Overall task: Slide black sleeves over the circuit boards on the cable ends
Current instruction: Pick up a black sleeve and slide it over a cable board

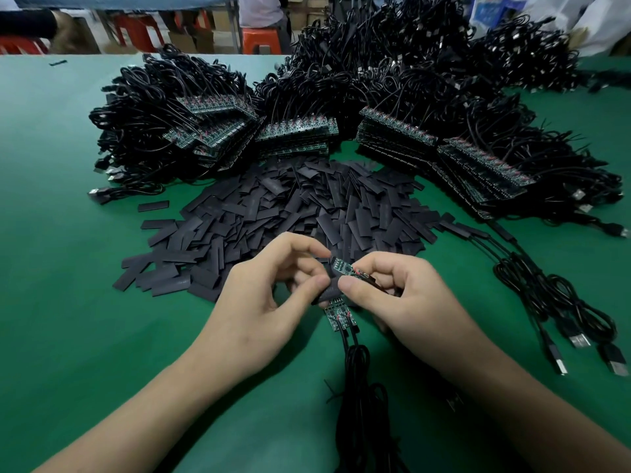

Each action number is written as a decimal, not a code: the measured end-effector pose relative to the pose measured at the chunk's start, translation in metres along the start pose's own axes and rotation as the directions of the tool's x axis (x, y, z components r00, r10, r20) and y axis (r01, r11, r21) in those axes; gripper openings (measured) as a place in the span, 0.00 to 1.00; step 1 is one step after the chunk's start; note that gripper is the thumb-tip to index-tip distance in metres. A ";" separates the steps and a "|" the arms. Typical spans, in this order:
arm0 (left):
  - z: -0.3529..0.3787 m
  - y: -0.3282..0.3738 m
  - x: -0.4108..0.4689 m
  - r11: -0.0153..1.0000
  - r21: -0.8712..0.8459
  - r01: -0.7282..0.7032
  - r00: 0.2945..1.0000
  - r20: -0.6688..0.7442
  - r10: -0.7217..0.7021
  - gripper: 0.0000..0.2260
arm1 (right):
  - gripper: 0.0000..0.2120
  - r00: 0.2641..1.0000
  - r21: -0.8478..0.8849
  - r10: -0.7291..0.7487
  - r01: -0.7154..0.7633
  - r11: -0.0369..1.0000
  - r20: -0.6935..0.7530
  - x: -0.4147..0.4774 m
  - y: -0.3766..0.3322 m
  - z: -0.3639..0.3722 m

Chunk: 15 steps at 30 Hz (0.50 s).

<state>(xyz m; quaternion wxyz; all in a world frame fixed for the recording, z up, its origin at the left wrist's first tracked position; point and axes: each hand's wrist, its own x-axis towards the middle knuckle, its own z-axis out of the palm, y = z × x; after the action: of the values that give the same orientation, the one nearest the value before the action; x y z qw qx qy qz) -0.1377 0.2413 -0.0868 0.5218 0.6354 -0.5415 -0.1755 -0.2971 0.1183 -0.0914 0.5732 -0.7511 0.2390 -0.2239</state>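
- Left hand (273, 288) pinches a flat, matte black sleeve (330, 292) just above the green table (68, 233).
- A small green board (342, 267) with red solder dots sits at the sleeve's upper end.
- Right hand (392, 295) pinches the board's wired end.

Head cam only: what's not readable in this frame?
Head view: how far the black sleeve sits on the circuit board; thumbs of left hand and right hand cover it.
Board markings: too small.
Cables under the hands: cut by bottom edge.
People behind the table: cut by top edge, blurred.
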 end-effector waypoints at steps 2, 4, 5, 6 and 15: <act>0.001 0.000 -0.001 0.992 0.118 -0.049 0.998 -0.038 0.054 0.10 | 0.06 1.000 0.043 -0.009 0.010 0.999 -0.008 0.000 0.000 0.000; 0.002 0.003 -0.003 0.962 0.255 -0.097 0.990 -0.074 0.120 0.17 | 0.08 1.000 0.082 -0.016 0.017 0.997 -0.015 0.000 0.000 -0.001; 0.003 0.005 -0.003 0.951 0.287 -0.113 0.986 -0.087 0.144 0.18 | 0.09 1.000 0.096 -0.015 0.017 0.995 -0.018 0.000 0.000 0.000; 0.002 0.006 -0.003 0.943 0.307 -0.129 0.981 -0.101 0.167 0.19 | 0.09 1.000 0.102 -0.012 0.014 0.995 -0.019 0.000 -0.001 0.000; -0.007 0.009 0.000 0.953 0.275 -0.126 0.964 -0.193 0.183 0.11 | 0.15 0.996 0.210 0.081 -0.074 0.975 -0.026 0.004 -0.009 -0.009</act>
<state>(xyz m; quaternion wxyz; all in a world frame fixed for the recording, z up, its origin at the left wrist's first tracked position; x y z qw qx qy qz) -0.1368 0.2455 -0.0763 0.5018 0.6690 -0.5482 0.0089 -0.2988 0.1114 -0.0799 0.6529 -0.6729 0.2534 -0.2381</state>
